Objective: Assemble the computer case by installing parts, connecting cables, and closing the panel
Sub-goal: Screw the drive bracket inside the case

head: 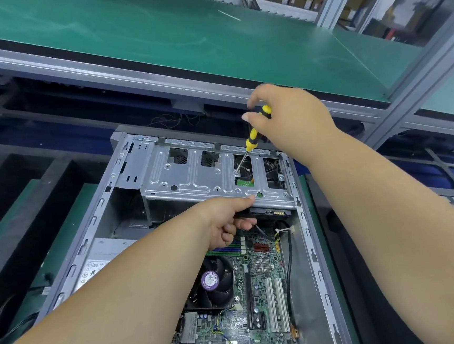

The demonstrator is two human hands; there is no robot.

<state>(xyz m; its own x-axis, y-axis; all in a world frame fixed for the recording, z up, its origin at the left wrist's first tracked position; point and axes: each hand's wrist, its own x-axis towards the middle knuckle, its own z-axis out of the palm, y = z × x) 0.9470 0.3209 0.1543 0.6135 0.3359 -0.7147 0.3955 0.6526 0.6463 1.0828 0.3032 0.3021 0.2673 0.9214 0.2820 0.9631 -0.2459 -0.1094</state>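
Observation:
An open grey computer case (304, 220) lies on its side below me. A silver drive cage (193, 174) spans its far end. My right hand (289, 117) grips a yellow-and-black screwdriver (253, 136), whose tip stands on a screw (236, 171) in the cage top. My left hand (227, 221) reaches under the cage's near edge and holds the black hard drive (270, 212) there, thumb along the cage lip. The motherboard (260, 287) with its CPU fan (213, 282) fills the near half of the case.
A power supply (102, 262) sits at the case's left side. A black cable (289, 270) runs along the right of the board. A green conveyor mat (181, 38) lies beyond, with aluminium frame posts (416, 95) at the right. Black foam trays (12, 207) flank the case on the left.

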